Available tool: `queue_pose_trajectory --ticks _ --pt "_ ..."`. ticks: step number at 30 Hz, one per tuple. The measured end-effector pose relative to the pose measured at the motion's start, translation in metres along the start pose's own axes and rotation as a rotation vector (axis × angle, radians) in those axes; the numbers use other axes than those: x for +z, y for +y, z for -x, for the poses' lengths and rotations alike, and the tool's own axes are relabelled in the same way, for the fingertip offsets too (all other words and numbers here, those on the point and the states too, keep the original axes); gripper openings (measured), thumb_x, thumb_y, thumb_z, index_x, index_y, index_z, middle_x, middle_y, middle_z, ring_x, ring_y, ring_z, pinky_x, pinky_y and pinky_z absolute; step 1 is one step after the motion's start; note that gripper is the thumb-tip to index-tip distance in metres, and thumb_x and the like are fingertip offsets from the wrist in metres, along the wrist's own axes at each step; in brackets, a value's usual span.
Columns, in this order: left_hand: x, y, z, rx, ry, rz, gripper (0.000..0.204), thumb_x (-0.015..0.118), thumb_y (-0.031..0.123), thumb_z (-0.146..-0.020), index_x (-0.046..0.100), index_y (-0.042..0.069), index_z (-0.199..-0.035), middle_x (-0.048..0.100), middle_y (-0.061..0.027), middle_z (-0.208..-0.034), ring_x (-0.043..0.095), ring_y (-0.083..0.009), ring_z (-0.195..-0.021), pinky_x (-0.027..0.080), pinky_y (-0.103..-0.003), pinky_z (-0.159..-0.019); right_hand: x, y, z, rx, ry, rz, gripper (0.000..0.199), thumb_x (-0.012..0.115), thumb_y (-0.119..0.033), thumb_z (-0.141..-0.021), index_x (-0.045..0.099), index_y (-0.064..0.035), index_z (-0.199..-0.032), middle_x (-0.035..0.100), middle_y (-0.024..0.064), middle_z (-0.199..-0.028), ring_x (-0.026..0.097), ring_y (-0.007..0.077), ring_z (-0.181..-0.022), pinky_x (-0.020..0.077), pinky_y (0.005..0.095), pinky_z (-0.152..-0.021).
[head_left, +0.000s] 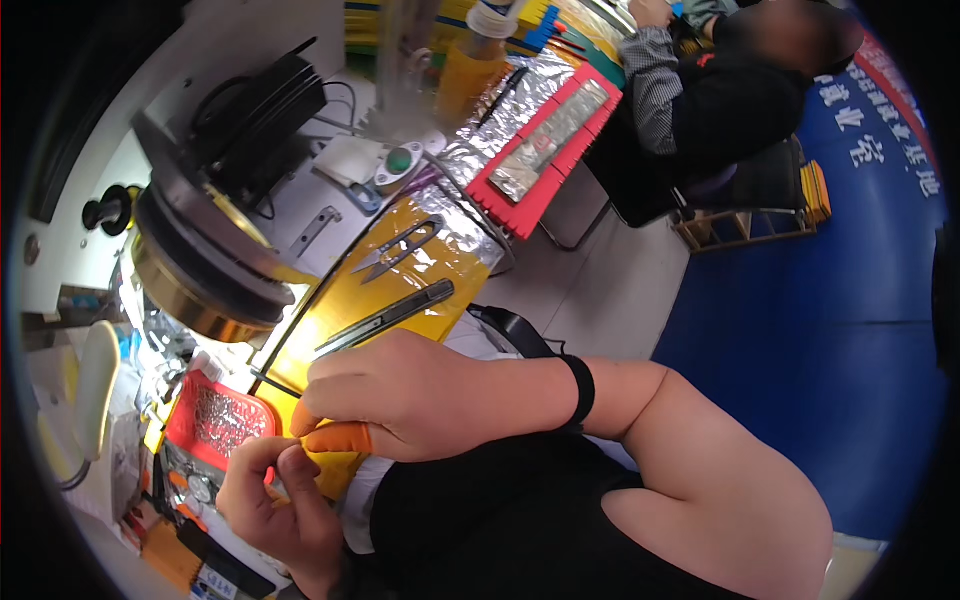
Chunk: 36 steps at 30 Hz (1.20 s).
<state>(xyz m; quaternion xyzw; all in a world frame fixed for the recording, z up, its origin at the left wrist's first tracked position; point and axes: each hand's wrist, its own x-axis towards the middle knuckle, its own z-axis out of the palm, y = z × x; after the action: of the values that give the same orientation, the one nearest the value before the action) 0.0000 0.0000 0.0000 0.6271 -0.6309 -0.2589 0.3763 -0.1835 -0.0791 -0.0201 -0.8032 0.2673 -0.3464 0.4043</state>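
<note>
We have both hands together in front of the body, low over the yellow worktop (330,305). The right hand (405,390) reaches across from the right, back upward, a black band (580,390) around its wrist. Orange finger cots (342,437) cover its thumb and forefinger, which are drawn together in a pinch. The left hand (285,505) comes up from below, its thumb and forefinger curled so that their tips meet the right hand's. Whatever we may be pinching lies at that meeting point and is too small to tell.

Just left of our fingertips sits a red tray (183,418) with glittering contents. Just beyond our right knuckles a dark utility knife (392,316) lies slantwise, and past it rests a pair of thread snips (404,237). Farther off, a red board (556,166) carries a silvery bar (548,142) on crinkled foil (462,215). At upper left hangs a round gold-and-black fixture (205,290). A co-worker (730,105) sits at upper right, well apart from us.
</note>
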Motion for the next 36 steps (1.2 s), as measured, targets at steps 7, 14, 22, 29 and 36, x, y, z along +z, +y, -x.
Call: queue_pose_trajectory --ticks 7,14,22,29,36 --pt "0.009 0.008 -0.011 -0.007 0.222 0.203 0.016 0.056 0.01 -0.099 0.052 0.001 -0.086 0.051 -0.0015 -0.072 0.047 -0.0066 -0.06 0.035 -0.019 -0.058 -0.042 0.015 -0.013 -0.034 0.338 -0.129 0.005 0.068 -0.009 -0.084 0.067 -0.0054 -0.087 0.063 0.0079 -0.073 0.061 0.0226 -0.063 0.0457 0.0326 -0.056" --pt "-0.004 -0.006 -0.018 0.153 0.262 0.096 0.016 0.053 0.013 -0.1 0.052 -0.001 -0.093 0.051 -0.0073 -0.081 0.048 -0.0126 -0.073 0.038 -0.023 -0.067 -0.102 0.057 -0.052 0.159 0.486 -0.186 0.014 0.071 -0.012 -0.083 0.07 0.0023 -0.086 0.06 0.007 -0.062 0.052 0.0109 -0.056 0.0423 0.0291 -0.054" --pt "-0.011 -0.007 -0.042 0.348 0.408 -0.533 0.014 0.064 0.005 -0.094 0.063 -0.004 -0.104 0.057 -0.0124 -0.093 0.054 -0.0243 -0.095 0.044 -0.037 -0.088 -0.095 0.058 -0.084 0.156 0.186 -0.189 0.013 0.068 -0.008 -0.083 0.072 0.0011 -0.092 0.066 0.0074 -0.072 0.059 0.0127 -0.065 0.0473 0.0282 -0.062" --pt "0.0 -0.012 -0.063 0.333 0.531 -0.699 0.035 0.079 0.007 -0.08 0.066 -0.004 -0.111 0.056 -0.0083 -0.091 0.051 -0.0242 -0.089 0.042 -0.036 -0.086 -0.066 0.061 -0.112 0.051 -0.075 -0.213 0.014 0.057 -0.001 -0.073 0.067 0.0024 -0.083 0.053 0.009 -0.059 0.046 0.0127 -0.055 0.0387 0.0301 -0.053" --pt "-0.001 -0.005 -0.071 0.28 0.547 -0.659 0.03 0.076 0.009 -0.084 0.071 0.005 -0.114 0.066 -0.0046 -0.103 0.052 -0.019 -0.09 0.041 -0.033 -0.087 -0.067 0.055 -0.115 0.044 -0.166 -0.201 0.003 0.057 0.001 -0.074 0.057 0.0038 -0.072 0.043 0.0076 -0.057 0.038 0.0127 -0.054 0.0352 0.0301 -0.051"
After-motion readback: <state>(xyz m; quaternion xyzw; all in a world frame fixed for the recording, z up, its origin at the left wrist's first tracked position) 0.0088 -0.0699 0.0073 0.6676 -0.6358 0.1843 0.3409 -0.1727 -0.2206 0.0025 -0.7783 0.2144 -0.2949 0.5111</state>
